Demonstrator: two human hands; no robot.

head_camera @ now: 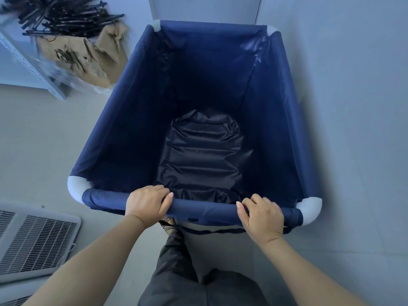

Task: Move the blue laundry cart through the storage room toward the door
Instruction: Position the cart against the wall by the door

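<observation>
Blue fabric laundry cart [136,111]: left hand [147,203] and right hand [261,216] wrap its near rail, spaced apart to steer.

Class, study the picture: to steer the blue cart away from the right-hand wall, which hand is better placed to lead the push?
Probably the right hand: it grips the cart's near rail closer to its corner, on the side by the wall. The left hand grips nearer the middle.
</observation>
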